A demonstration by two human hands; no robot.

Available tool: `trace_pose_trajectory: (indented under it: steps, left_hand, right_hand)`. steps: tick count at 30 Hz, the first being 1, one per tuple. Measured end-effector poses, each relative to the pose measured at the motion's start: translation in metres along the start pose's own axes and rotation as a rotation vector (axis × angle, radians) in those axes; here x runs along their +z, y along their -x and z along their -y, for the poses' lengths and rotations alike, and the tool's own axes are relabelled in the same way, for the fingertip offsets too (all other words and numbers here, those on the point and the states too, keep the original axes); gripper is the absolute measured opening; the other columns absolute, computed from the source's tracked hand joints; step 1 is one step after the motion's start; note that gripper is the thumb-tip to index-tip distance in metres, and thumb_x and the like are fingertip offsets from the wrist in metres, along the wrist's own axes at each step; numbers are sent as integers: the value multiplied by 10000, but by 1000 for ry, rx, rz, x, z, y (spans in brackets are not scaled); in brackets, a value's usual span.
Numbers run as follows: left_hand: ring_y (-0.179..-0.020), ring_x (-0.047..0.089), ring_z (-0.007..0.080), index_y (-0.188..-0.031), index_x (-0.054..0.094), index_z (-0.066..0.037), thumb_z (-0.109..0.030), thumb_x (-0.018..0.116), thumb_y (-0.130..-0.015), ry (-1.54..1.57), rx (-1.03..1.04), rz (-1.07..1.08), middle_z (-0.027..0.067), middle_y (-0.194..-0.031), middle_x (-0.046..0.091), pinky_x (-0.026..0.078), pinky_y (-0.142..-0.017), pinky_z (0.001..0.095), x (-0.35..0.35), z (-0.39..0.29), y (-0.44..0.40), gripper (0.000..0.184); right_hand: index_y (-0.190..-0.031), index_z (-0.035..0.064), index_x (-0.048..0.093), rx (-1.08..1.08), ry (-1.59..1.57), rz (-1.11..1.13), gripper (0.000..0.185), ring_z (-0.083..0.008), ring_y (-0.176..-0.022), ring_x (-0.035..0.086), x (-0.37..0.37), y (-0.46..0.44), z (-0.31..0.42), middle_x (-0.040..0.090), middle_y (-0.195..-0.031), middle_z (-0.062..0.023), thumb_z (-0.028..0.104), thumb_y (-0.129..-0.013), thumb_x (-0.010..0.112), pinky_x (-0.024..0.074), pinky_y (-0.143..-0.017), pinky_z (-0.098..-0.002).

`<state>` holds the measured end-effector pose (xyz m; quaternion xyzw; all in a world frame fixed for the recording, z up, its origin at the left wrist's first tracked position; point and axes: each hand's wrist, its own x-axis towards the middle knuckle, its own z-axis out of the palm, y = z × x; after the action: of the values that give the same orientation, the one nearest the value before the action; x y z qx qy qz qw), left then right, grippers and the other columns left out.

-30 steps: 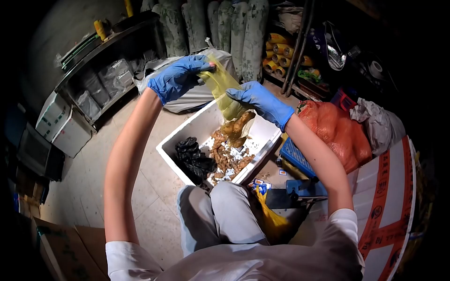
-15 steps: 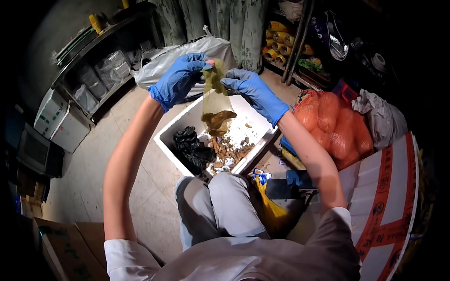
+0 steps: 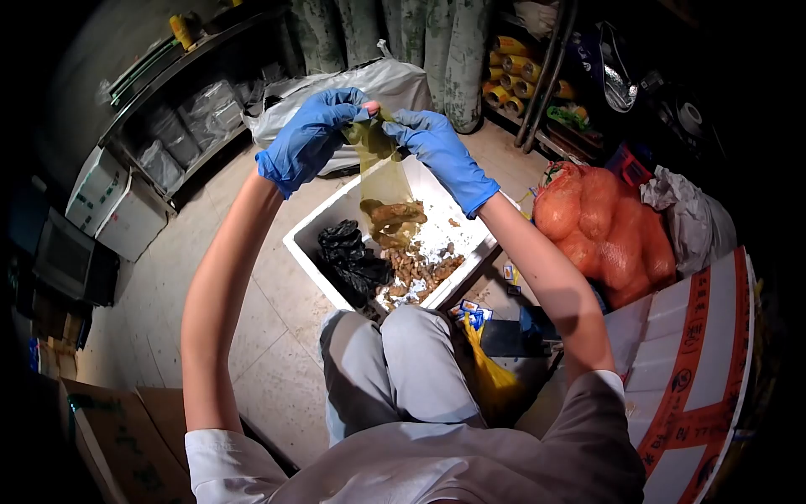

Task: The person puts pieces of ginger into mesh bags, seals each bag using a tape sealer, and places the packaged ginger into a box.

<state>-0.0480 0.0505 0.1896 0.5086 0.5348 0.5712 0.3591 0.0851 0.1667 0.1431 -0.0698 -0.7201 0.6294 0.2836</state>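
Note:
My left hand (image 3: 312,139), in a blue glove, is closed on the top of a yellow-green mesh bag (image 3: 384,178); a bare fingertip shows through the glove. On the bag's other side, my gloved right hand (image 3: 437,151) pinches its upper edge. Brown knobbly root-like pieces (image 3: 397,213) lie in the bottom of the hanging bag. Beneath it stands a white foam box (image 3: 309,233). Inside the box are a crumpled black plastic bag (image 3: 353,267) and several loose brown root-like pieces (image 3: 426,274).
Orange net sacks (image 3: 600,227) sit to the right, near a white foam carton with red tape (image 3: 672,361). A yellow plastic bag (image 3: 494,374) lies by my right knee. Behind the box rests a large whitish sack (image 3: 382,84). A metal shelf (image 3: 189,172) stands at the left.
My right hand has shifted slightly left and closer to my left hand at the bag's top. The bag's upper part is more bunched. The camera view has shifted a little.

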Motion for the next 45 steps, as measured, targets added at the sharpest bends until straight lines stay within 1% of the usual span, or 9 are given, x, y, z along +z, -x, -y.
trace_pose_trajectory:
  steps: [7, 13, 20, 25, 27, 31, 34, 37, 45]
  left_hand:
    - [-601, 407, 31, -784, 562, -38, -260, 557, -808, 299, 40, -37, -40, -675, 482, 343, -531, 166, 3, -5, 12, 224]
    - [-690, 473, 90, -872, 561, -61, -535, 429, -801, -134, -325, -8, 11, -797, 524, 407, -642, 225, 20, 3, 24, 497]
    - [-720, 514, 55, -897, 571, -26, -114, 604, -748, 47, -324, 159, -6, -795, 562, 421, -638, 186, 20, 40, 28, 176]
    - [-571, 477, 67, -739, 552, -37, -85, 635, -720, 390, -421, -107, -2, -648, 526, 386, -500, 188, 31, 108, 42, 98]
    - [-539, 465, 72, -732, 544, -56, -95, 630, -729, 445, -383, -151, -8, -630, 513, 391, -495, 195, 33, 149, 50, 94]
    - [-568, 508, 63, -716, 524, -65, -19, 589, -740, 616, -478, -173, -2, -652, 532, 416, -497, 168, 40, 197, 56, 83]
    - [-617, 523, 64, -755, 527, -55, -18, 568, -765, 749, -623, -188, 5, -724, 557, 437, -540, 152, 27, 227, 62, 56]
    - [-628, 524, 65, -770, 541, -42, -45, 579, -770, 788, -670, -227, 15, -727, 559, 442, -555, 169, 22, 252, 71, 39]
    - [-642, 526, 71, -752, 547, -23, 18, 581, -734, 751, -679, -342, 13, -711, 556, 437, -599, 187, 5, 326, 95, 57]
  right_hand:
    - [-919, 0, 600, -14, -243, 57, 171, -39, -701, 507, -3, 25, 6, 588, -792, 6, 123, -809, 553, 407, -653, -169]
    - [-845, -1, 618, -64, -141, -83, 121, -17, -608, 453, 0, 36, -4, 572, -687, 25, 97, -782, 587, 367, -538, -167]
    - [-819, -27, 609, -31, -24, -28, 158, -34, -606, 469, -8, 37, -37, 584, -663, -9, 123, -792, 569, 382, -540, -194]
    - [-837, -17, 568, -123, 33, -225, 209, -75, -603, 481, 5, 42, -98, 571, -685, -16, 183, -781, 592, 397, -562, -213]
    - [-741, 6, 516, 159, 365, -436, 263, -87, -570, 465, 11, 61, -110, 521, -620, -3, 251, -769, 608, 395, -534, -222]
    - [-809, 35, 546, 484, -319, -32, 214, -54, -575, 480, 36, 78, -160, 541, -656, -5, 227, -760, 627, 389, -515, -187]
    - [-936, -5, 518, 515, -623, -72, 195, -87, -764, 520, 44, 78, -190, 555, -780, -28, 116, -794, 576, 430, -630, -196]
    - [-856, 11, 536, 509, -558, -106, 87, -65, -630, 525, 53, 82, -230, 557, -719, -6, 44, -782, 566, 414, -554, -182]
    - [-881, -5, 439, 605, -1100, -392, 63, -250, -950, 524, 38, 104, -274, 511, -879, -95, -2, -834, 396, 395, -910, -362]
